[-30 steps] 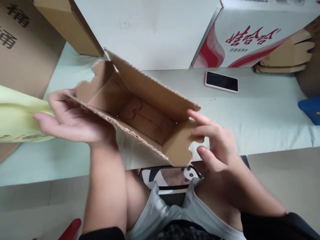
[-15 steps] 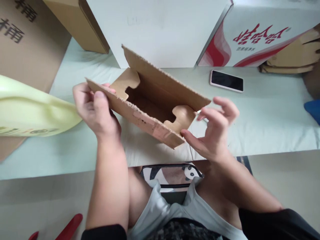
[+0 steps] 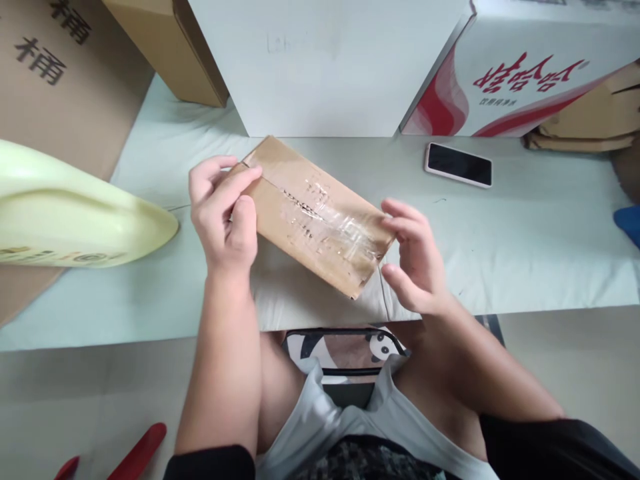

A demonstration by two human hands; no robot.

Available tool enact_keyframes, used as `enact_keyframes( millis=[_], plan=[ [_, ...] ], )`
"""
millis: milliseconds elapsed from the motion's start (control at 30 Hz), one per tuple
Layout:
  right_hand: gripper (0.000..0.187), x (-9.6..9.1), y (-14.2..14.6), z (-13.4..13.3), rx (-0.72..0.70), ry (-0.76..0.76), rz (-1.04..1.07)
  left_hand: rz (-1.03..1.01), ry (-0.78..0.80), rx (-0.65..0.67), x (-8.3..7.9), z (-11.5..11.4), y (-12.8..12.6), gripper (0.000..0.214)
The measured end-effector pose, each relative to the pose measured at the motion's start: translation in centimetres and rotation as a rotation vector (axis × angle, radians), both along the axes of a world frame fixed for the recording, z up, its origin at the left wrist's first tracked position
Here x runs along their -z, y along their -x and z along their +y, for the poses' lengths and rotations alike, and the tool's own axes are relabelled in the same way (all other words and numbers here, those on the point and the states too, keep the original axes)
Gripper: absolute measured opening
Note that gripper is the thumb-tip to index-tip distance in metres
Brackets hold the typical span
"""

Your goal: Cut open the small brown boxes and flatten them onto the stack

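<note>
A small brown cardboard box is held just above the pale table, its taped side facing up, with clear tape across the seam. My left hand grips the box's left end, thumb and fingers wrapped over the corner. My right hand is at the right end, its fingertips touching the box edge and its fingers curved around it.
A black phone lies on the table to the right. Behind the box stand a large white box and a red-and-white printed carton. A pale yellow-green object lies at left by brown cartons. Something blue shows at the right edge.
The box has been turned over: its open inside faced up before, and now its taped side is up. Both hands shifted to the box's ends.
</note>
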State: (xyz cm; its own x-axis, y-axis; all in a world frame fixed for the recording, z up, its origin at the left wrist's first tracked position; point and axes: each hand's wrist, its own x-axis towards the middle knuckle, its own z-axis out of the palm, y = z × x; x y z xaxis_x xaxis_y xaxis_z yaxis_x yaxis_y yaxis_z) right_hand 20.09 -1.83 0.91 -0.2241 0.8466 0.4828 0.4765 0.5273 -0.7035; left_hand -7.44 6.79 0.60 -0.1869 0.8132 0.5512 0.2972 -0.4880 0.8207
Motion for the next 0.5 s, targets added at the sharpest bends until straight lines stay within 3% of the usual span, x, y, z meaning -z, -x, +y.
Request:
enact_keyframes(
  millis=[100, 167, 300, 367, 433, 500],
  plan=[
    [0.056, 1.1, -0.3, 0.5, 0.16, 0.223, 0.138, -0.006, -0.02, -0.033, 0.3, 0.1, 0.6, 0.03],
    [0.061, 1.5, -0.8, 0.9, 0.181, 0.441, 0.195, -0.017, -0.021, -0.105, 0.4, 0.2, 0.9, 0.032],
    [0.062, 1.1, -1.7, 1.4, -0.034, 0.853, 0.238, -0.028, -0.106, -0.239, 0.6, 0.3, 1.1, 0.039],
    [0.062, 0.8, -1.9, 1.3, -0.124, 0.841, 0.343, -0.041, -0.099, -0.29, 0.3, 0.3, 0.8, 0.036],
    [0.067, 0.5, -1.9, 1.2, -0.141, 0.673, 0.455, -0.086, -0.006, -0.36, 0.1, 0.4, 0.2, 0.03],
    [0.076, 0.3, -1.8, 1.0, -0.13, 0.473, 0.473, -0.216, 0.212, -0.341, 0.0, 0.6, -0.5, 0.022]
  ],
)
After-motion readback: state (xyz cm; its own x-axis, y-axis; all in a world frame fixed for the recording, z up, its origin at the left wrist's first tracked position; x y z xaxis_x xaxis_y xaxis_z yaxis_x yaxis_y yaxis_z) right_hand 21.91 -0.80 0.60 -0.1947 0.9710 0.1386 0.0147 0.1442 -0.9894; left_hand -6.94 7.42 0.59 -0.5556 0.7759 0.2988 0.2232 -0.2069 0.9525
